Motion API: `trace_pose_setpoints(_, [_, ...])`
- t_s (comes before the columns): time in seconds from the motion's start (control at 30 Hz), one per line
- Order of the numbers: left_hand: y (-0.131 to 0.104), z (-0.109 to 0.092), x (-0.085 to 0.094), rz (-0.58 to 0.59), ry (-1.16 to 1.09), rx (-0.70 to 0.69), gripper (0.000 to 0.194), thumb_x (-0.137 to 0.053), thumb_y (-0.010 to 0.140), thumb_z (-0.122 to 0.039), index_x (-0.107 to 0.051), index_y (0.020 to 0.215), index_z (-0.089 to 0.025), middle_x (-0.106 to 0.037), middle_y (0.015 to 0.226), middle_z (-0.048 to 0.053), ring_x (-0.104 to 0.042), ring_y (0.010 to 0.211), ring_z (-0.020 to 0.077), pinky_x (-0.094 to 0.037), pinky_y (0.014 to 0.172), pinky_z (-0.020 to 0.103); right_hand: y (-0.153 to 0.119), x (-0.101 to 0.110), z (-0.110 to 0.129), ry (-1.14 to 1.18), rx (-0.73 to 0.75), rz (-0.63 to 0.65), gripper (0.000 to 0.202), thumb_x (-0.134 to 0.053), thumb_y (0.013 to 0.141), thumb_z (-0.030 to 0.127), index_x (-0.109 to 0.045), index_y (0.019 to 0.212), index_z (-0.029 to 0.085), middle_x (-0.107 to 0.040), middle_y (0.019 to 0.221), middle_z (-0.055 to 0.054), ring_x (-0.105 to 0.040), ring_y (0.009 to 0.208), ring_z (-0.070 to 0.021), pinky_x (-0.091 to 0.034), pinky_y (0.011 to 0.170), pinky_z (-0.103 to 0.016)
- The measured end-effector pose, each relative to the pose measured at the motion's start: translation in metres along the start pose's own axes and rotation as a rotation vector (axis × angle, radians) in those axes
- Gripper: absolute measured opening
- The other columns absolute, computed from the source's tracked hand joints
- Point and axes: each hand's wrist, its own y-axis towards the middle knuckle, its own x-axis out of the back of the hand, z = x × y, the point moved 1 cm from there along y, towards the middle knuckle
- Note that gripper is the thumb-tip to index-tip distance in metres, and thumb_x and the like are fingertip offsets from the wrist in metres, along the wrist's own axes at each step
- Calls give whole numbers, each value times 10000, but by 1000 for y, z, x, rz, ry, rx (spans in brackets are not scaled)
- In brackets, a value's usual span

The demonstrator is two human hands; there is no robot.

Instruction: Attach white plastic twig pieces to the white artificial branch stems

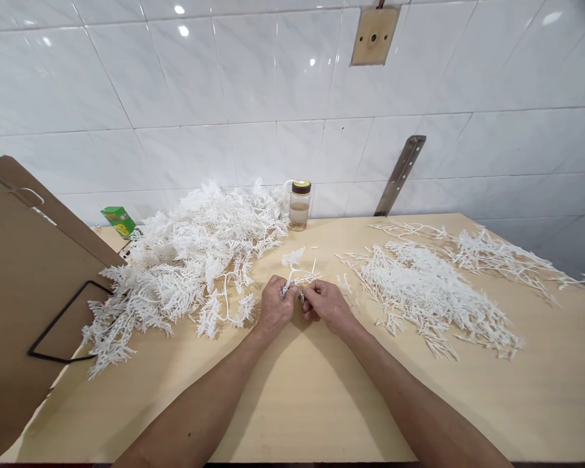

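At the middle of the pale table (292, 403), the left hand (275, 304) is closed around a white branched stem (288, 279). Near it, the right hand (327, 302) has its fingers bent together and pinches a small white piece (301, 296); whether this belongs to the same stem, I cannot tell. Leafy white sprigs (209, 234) lie heaped at left, thinner white pieces (429, 289) at right.

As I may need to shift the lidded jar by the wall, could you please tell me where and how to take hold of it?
Probably around its clear body, below the dark lid, coming from the front right: the jar stands upright, with the wall behind and the pile of white sprigs crowding its left.
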Motion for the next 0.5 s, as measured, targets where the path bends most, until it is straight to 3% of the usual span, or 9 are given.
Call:
trace_pose_setpoints(0.17, [-2,-3,1,-34,44,-31,241,-538,813,-217,-395,619,-205,-443,726,-8,-468,713,146,-387,703,280,-4,-7,3,-169,144,-64,118,-614,769,250,-538,681,227,-596,445,33,-563,330,-146,-452,348,-233])
trace_pose_setpoints(0.37, [-2,-2,0,-35,63,-63,243,-528,824,-222,-397,620,-207,-437,725,-6,-461,704,150,-386,690,282,-1,-4,3,-70,28,-16,152,-575,769,256,-532,633,202,-610,489,10,-573,364,-130,-342,313,-194])
trace_pose_setpoints(0.5, [-2,-4,3,-50,63,-70,216,-531,832,-218,-430,642,-203,-449,741,-3,-467,708,146,-385,686,277,0,-1,1,-200,183,-99,101,-586,768,241,-546,681,210,-578,460,37,-533,337,-120,-396,360,-212])
